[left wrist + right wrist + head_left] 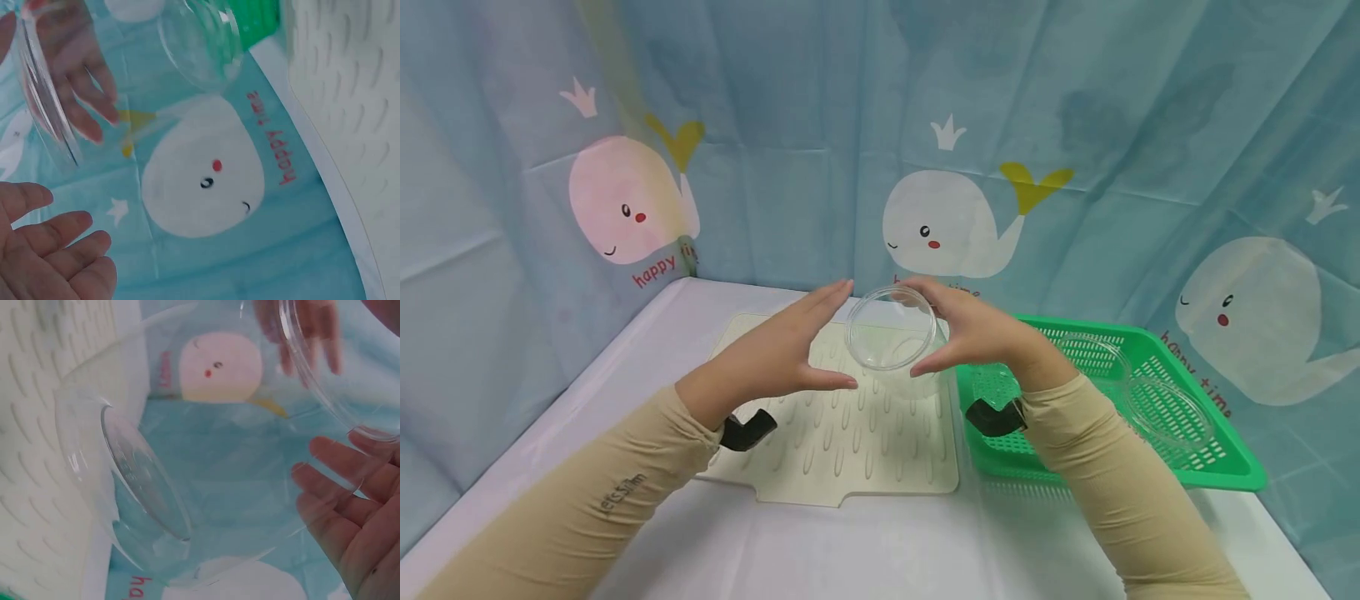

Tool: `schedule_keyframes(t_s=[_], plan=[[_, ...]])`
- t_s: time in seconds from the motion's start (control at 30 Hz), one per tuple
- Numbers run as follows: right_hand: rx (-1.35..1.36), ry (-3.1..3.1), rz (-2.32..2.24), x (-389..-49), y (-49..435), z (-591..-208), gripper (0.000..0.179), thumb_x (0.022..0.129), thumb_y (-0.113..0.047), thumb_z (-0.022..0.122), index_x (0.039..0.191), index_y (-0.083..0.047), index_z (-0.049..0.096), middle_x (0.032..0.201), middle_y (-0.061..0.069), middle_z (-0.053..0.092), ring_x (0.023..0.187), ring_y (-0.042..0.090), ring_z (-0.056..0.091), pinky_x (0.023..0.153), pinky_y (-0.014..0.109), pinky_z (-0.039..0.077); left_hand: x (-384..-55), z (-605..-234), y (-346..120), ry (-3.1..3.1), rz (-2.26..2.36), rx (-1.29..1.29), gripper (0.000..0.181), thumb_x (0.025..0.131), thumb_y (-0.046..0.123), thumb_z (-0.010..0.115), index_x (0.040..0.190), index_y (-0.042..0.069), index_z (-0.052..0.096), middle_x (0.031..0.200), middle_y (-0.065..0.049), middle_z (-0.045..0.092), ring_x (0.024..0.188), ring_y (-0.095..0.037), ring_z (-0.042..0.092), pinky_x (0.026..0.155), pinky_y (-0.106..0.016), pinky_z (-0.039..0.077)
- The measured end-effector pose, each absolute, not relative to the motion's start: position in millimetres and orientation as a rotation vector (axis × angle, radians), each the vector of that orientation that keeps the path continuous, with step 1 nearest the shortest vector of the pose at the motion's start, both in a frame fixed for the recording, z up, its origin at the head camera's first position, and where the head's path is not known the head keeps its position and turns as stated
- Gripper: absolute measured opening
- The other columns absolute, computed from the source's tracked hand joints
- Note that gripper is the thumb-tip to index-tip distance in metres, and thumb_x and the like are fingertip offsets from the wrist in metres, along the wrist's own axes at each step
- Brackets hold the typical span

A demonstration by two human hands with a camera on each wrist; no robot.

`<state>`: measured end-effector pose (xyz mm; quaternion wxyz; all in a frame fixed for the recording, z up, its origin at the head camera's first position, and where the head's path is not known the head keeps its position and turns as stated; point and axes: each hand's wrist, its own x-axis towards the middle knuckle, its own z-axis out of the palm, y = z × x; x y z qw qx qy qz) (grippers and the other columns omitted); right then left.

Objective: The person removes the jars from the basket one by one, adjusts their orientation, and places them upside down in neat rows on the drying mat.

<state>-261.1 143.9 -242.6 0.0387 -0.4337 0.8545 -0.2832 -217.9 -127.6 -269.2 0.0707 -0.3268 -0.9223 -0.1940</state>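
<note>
A clear glass bowl is held up over the cream ridged mat, tilted so that its round rim faces me in the head view. My right hand grips its right side, with the fingers round the far edge and the thumb low near the rim. In the right wrist view the bowl's base points away from the rim. My left hand is at the bowl's left, apart from it, with fingers extended and thumb spread. The left wrist view shows the left fingers bent slightly below the bowl's rim.
The cream draining mat lies on the white table. To its right stands a green slotted basket with several clear glass bowls in it. A blue curtain with whale prints hangs behind the table.
</note>
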Motion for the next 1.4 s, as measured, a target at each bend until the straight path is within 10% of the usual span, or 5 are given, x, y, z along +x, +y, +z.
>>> schedule_keyframes(t_s=[1.4], plan=[[-1.254, 2.581, -0.891, -261.3, 137.1, -260.7, 0.102, 0.070, -0.032, 0.080, 0.147, -0.019, 0.014, 0.146, 0.002, 0.029, 0.131, 0.021, 0.033, 0.106, 0.041, 0.029, -214.2, -287.4, -109.9, -2.649, -0.861, -0.875, 0.098, 0.067, 0.050, 0.075, 0.144, 0.011, 0.027, 0.140, -0.005, 0.036, 0.125, -0.022, 0.039, 0.098, -0.044, 0.038]])
